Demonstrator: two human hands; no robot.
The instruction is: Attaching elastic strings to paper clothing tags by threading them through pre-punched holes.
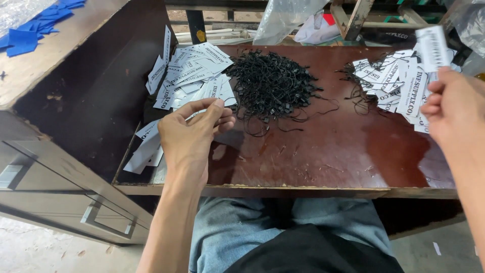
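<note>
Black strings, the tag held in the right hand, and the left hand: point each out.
black strings (270, 83), head view, middle of the pile
tag (433, 48), head view, its printed face
left hand (189, 136), head view, back of hand

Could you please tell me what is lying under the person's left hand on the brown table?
White paper tags spread beneath the left hand, beside black string loops. Whatever its fingers pinch is hidden.

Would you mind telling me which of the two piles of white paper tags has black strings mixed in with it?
The right-hand pile of white paper tags, beside the right hand; the left-hand pile is bare.
</note>
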